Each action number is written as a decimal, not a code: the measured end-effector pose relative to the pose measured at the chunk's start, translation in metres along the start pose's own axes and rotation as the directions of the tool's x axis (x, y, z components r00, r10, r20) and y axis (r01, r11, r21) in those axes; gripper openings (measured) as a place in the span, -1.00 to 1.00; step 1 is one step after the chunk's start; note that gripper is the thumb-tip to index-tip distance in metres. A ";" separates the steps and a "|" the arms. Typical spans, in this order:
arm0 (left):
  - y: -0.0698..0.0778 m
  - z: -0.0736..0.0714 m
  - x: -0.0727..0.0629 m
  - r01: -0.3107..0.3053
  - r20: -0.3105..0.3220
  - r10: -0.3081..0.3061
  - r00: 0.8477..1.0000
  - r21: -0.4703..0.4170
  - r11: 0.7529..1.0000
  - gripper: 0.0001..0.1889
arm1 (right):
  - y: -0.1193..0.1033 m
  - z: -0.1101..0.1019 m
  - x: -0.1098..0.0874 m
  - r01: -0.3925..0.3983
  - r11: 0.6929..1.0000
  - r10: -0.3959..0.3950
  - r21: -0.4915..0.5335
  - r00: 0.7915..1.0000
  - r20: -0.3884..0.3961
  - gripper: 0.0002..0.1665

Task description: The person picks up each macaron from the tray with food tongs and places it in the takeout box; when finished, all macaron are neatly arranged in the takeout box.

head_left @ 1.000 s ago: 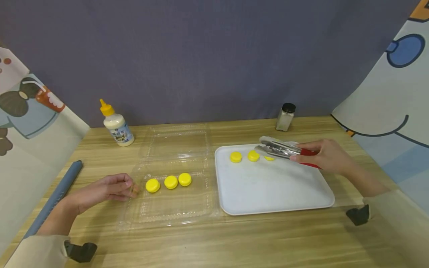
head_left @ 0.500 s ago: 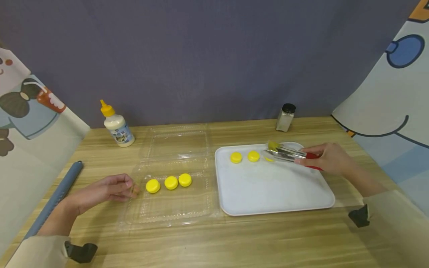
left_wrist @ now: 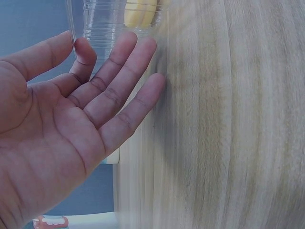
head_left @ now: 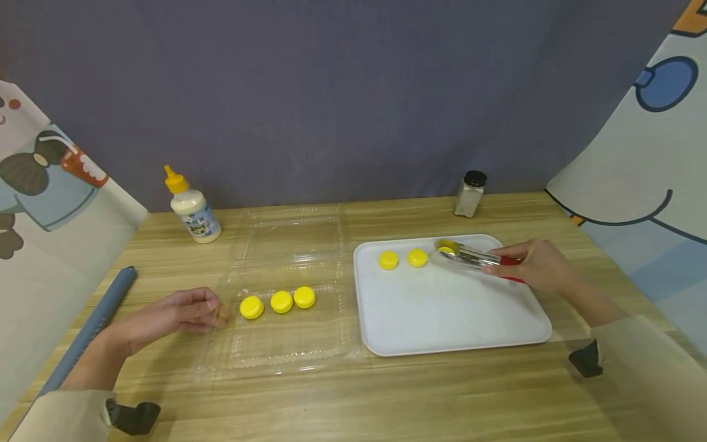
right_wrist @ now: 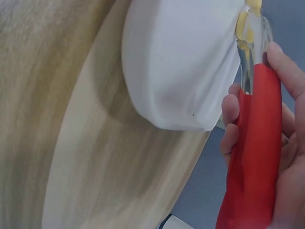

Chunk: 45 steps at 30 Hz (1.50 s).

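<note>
My right hand (head_left: 544,265) grips the red handles of metal tongs (head_left: 475,258) over the far part of a white tray (head_left: 442,313). The tong tips straddle a yellow macaron (head_left: 446,249), partly hidden by them. Two more macarons lie to its left on the tray, one of them this macaron (head_left: 417,258). In the left wrist view, my left thumb and index finger pinch the edge of a clear plastic box (left_wrist: 102,21); the other fingers of this left hand (left_wrist: 90,105) are spread. Three macarons (head_left: 282,301) sit in a row inside the box, its lid folded back.
A squeeze bottle (head_left: 196,215) with a yellow cap stands at the back left. A small jar (head_left: 469,195) with a black lid is behind the tray. A grey-blue roll (head_left: 105,307) lies along the left side, and a dark partition (head_left: 353,110) rises behind the table.
The tongs have shifted slightly right and come down around the rightmost macaron on the tray. My left hand and the box stay where they were.
</note>
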<state>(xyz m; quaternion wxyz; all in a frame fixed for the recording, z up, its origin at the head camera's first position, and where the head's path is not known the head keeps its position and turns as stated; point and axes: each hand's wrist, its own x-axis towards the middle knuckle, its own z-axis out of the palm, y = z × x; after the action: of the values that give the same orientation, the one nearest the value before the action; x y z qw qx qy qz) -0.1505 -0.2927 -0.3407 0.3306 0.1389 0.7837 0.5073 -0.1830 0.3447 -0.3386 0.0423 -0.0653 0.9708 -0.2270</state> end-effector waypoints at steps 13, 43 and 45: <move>0.000 0.002 -0.002 -0.003 -0.005 0.003 1.000 -0.001 1.000 -0.73 | 0.000 0.003 -0.002 -0.012 1.000 0.013 0.027 1.000 -0.026 -0.22; 0.001 0.002 -0.002 -0.011 -0.016 0.011 1.000 0.020 1.000 -0.72 | -0.081 -0.011 -0.016 0.229 0.968 -0.230 0.104 0.973 0.004 -0.50; 0.001 0.002 -0.001 -0.012 -0.016 0.012 1.000 0.018 1.000 -0.72 | -0.092 -0.009 -0.016 0.251 0.962 -0.254 0.113 0.967 0.013 -0.52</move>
<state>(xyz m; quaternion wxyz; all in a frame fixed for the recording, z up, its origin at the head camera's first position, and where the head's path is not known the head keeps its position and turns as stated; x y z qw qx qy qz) -0.1479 -0.2913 -0.3399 0.3198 0.1423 0.7900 0.5034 -0.1582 0.2695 -0.2883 0.0299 -0.1890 0.9399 -0.2827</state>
